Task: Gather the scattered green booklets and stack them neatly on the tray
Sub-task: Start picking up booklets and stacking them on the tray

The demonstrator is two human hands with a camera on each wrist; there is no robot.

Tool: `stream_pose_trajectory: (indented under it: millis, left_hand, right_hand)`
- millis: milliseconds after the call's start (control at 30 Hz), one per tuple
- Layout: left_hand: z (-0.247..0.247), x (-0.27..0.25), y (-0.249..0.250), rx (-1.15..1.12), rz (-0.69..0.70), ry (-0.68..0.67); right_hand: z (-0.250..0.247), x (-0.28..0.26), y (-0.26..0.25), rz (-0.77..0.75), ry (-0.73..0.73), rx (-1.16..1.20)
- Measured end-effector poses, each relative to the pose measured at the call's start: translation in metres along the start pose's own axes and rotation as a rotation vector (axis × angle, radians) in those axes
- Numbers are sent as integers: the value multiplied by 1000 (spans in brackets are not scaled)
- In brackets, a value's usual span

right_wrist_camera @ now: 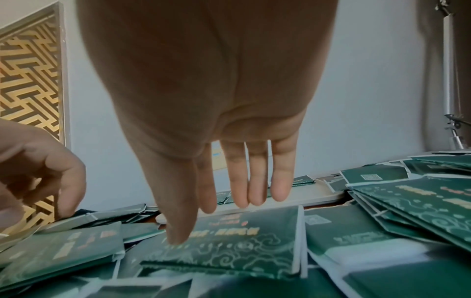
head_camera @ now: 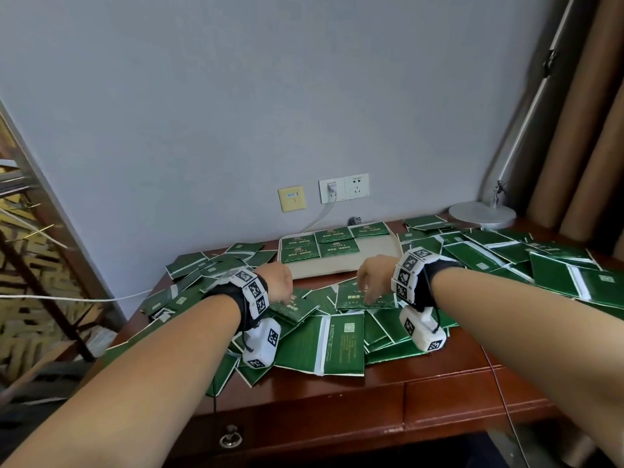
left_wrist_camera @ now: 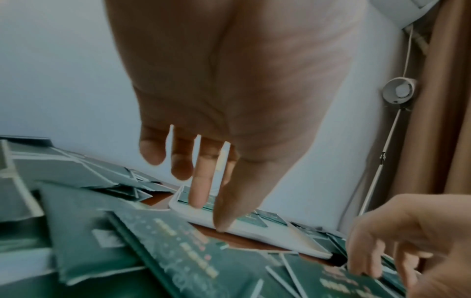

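Observation:
Green booklets lie scattered in heaps across the wooden desk (head_camera: 388,376). A beige tray (head_camera: 337,265) stands at the back centre with several booklets laid flat on its far half. My left hand (head_camera: 285,298) hovers over a booklet (head_camera: 297,307) just in front of the tray, fingers hanging loose and thumb pointing down (left_wrist_camera: 209,217). My right hand (head_camera: 369,295) reaches down with straight fingers. Its thumb tip touches the printed cover of another booklet (right_wrist_camera: 229,242), which lies face up. Neither hand holds anything.
A silver lamp base (head_camera: 483,214) stands at the back right, brown curtains behind it. Wall sockets (head_camera: 344,190) with a white cable sit behind the tray. More booklets pile up right (head_camera: 557,278) and left (head_camera: 202,268). A patterned screen (head_camera: 27,248) stands left.

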State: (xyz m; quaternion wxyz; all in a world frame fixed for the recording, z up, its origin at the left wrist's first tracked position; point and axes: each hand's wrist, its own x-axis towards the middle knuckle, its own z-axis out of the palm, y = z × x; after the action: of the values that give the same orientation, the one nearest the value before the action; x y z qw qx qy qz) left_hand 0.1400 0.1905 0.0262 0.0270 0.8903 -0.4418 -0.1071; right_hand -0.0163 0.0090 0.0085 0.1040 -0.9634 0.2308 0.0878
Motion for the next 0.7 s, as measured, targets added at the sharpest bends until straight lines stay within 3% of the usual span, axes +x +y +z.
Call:
stream_pose_trajectory:
  millis: [267, 700]
  left_hand:
    - [22, -1, -15, 119, 16, -177]
    - [26, 10, -24, 261, 73, -149]
  right_hand:
    - [17, 4, -3, 48, -67, -114]
    - [19, 8, -4, 25, -20, -171]
